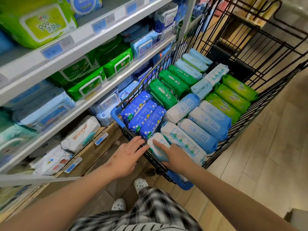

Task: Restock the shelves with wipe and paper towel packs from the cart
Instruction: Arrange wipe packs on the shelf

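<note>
Both hands [126, 155] [175, 157] flat, fingers spread; touching white-and-teal wipe pack [156, 147]; cart [166, 167] corner

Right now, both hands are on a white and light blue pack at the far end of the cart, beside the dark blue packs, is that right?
Not quite: the head view shows the white and light blue pack at the near end of the cart. Both the left hand and right hand touch it, beside the dark blue packs.

"EDI 0" on blue-white packs [210, 120]; "999" on green packs [231, 99].
</note>
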